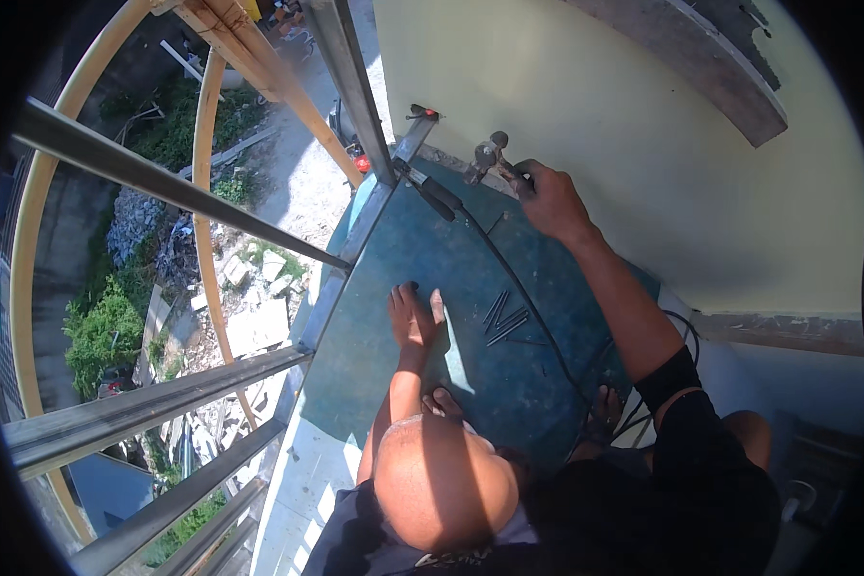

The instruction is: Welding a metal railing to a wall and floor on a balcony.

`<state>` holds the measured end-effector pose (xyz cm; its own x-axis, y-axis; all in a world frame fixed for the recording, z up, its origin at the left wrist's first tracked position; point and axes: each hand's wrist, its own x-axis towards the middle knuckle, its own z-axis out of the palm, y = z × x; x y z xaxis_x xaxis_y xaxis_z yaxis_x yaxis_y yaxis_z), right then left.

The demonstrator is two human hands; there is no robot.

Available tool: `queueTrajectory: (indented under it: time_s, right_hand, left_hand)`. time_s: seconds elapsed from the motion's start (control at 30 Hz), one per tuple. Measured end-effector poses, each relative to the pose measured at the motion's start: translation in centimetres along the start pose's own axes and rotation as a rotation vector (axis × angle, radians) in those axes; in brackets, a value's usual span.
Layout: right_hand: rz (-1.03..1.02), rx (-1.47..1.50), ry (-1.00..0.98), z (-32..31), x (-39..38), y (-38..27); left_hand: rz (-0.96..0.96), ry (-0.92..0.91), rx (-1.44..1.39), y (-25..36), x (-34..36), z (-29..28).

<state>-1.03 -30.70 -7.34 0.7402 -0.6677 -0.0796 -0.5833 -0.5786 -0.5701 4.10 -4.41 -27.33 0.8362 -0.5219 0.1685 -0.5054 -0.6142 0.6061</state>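
My right hand [555, 200] is closed around the handle of a hammer [490, 156], its metal head close to the wall's foot. My left hand [415, 317] rests on the blue-green floor sheet [374, 384], thumb apart from the fingers, holding nothing. Between the hands lie several thin dark welding rods [505, 322]. A black electrode holder [437, 200] leans by the foot of a steel post [350, 86]; its cable [508, 272] runs back across the sheet toward my feet.
Steel railing bars [192, 197] slope out along the left edge, above a drop to rubble [259, 317]. Curved wooden poles [203, 163] stand outside. A pale wall [547, 77] rises on the right. A small tool with a red part [430, 114] sits at the far corner.
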Motion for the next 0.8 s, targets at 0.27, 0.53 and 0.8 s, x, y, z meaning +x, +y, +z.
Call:
queueTrajectory:
  time_s: [0.27,0.53,0.8]
  right_hand:
    - [0.266,0.226,-0.169,3.5,-8.3,16.9]
    - [0.185,0.237,-0.152,7.1,-10.3,21.5]
    - [0.1,-0.087,-0.028,7.9,-10.2,20.7]
  left_hand:
    - [0.227,0.713,0.041,4.2,4.4,-10.7]
    - [0.075,0.655,-0.535,5.8,15.2,-15.4]
    - [0.012,0.781,-0.479,5.2,15.7,-13.5]
